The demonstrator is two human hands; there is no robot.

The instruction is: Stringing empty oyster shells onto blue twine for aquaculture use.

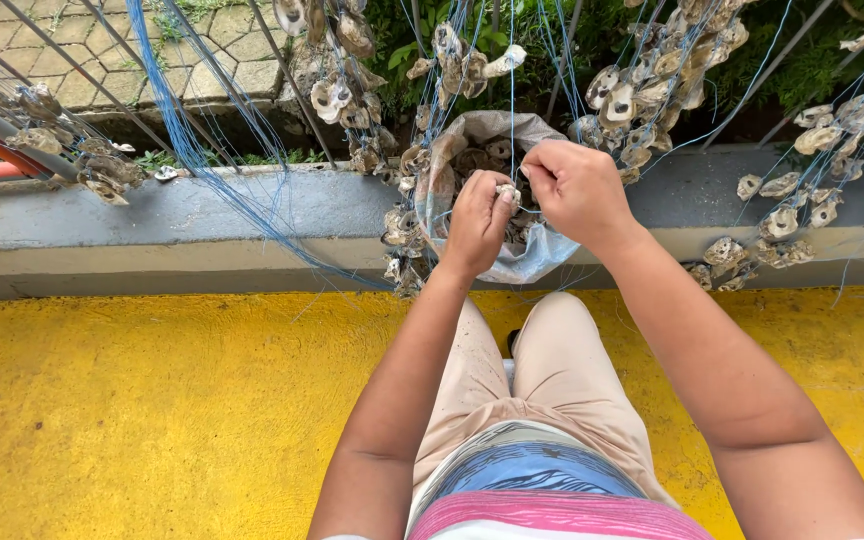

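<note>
The left hand (476, 225) pinches a small shell (508, 190) between thumb and fingertips, directly above the open sack (542, 255). The right hand (577, 190) is just beside it, fingers closed at the shell's right edge; whether they grip a blue line (511, 90) there cannot be told. The sack holds more shells and rests on the grey ledge (152, 215). Strung shells (642, 110) hang on blue lines from the railing (282, 60) behind the ledge. The floor (152, 420) below is yellow.
</note>
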